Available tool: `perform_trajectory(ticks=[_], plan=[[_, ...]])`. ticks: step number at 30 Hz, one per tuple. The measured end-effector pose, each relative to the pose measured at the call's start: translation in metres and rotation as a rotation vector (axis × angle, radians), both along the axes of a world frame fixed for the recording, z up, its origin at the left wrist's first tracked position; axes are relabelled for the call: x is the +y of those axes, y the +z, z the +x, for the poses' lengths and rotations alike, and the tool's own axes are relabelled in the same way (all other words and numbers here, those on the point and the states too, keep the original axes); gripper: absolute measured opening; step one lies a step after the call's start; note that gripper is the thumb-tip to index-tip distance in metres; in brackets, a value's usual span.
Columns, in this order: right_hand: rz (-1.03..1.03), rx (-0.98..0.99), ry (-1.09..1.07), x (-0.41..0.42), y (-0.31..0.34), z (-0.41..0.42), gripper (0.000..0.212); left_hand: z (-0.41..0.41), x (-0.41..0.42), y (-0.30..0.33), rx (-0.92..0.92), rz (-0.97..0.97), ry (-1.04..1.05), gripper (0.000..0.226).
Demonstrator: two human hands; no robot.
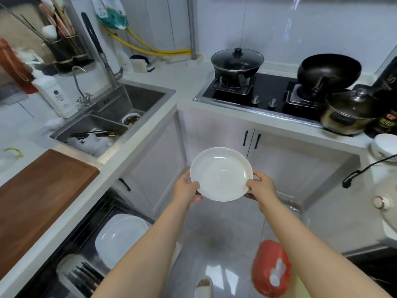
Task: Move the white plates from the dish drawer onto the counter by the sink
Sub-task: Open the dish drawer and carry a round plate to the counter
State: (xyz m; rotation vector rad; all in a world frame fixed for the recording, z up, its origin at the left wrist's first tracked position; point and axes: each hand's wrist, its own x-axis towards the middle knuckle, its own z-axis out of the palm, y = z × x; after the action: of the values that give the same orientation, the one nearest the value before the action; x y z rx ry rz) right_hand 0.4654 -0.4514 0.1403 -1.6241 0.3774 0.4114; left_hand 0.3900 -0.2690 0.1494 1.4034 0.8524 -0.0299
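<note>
A small white kitchen, with the sink at upper left and the surface wrapping round it. At centre frame both hands pinch one white plate by opposite rims, left hand and right hand, over the floor. It faces up, nearly level, round with no long axis. A thumb-only hold could let it tip; more plates wait in the drawer at lower left.
</note>
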Motion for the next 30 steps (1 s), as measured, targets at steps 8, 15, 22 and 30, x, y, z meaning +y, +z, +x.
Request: perform_trajectory(ticks=[8, 15, 22, 30], plan=[[0.042, 0.007, -0.042, 0.028, 0.003, 0.045, 0.056, 0.052, 0.036, 0.001, -0.019, -0.094, 0.008, 0.061], [0.099, -0.001, -0.015, 0.052, 0.006, 0.083, 0.056, 0.087, 0.054, 0.003, -0.089, -0.152, 0.13, 0.06], [0.113, 0.015, 0.084, 0.065, 0.003, 0.151, 0.054, 0.138, 0.059, 0.006, -0.106, -0.118, 0.189, 0.057], [0.089, 0.034, 0.282, 0.081, 0.011, 0.241, 0.058, 0.197, 0.059, 0.017, -0.114, -0.171, 0.346, 0.058]])
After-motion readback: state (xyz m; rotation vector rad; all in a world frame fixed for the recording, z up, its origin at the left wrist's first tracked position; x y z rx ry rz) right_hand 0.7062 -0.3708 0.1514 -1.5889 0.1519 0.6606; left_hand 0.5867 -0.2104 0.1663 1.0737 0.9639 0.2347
